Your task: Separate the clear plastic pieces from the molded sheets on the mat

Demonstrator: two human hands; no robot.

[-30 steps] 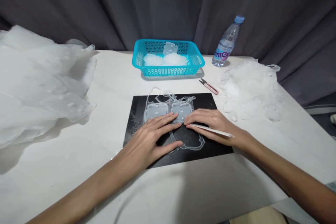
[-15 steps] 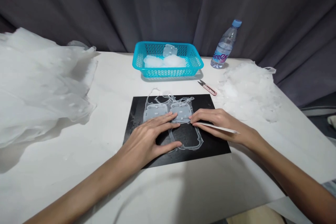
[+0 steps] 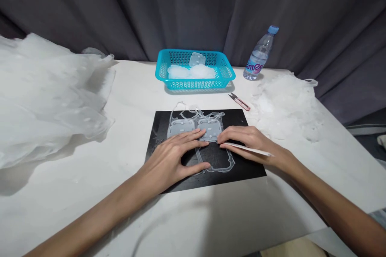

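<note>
On a black mat (image 3: 241, 122) lies a translucent, rubbery sheet (image 3: 229, 166) with rounded-rectangle pieces and one cut-out opening in its frame. My left hand (image 3: 176, 154) rests on it with fingers spread, fingertips pressing near the lower edge of the right-hand piece (image 3: 210, 129). A second piece (image 3: 181, 127) sits to its left, partly under my fingers. My right hand (image 3: 244, 140) pinches a slim white tool (image 3: 250, 149) at the right-hand piece's lower right corner. The tool's tip is hidden by my fingers, so I cannot tell its exact kind.
A blue basket (image 3: 196, 85) with translucent pieces stands behind the mat. Pink thread snips (image 3: 239, 102) and a water bottle (image 3: 256, 58) are to its right. A big stack of translucent sheets (image 3: 51, 100) lies left, a heap of scraps (image 3: 288, 106) right.
My right hand has moved slightly right along the piece's lower edge, to its corner, with the white tool still pinched. My left hand has stayed in place on the sheet.
</note>
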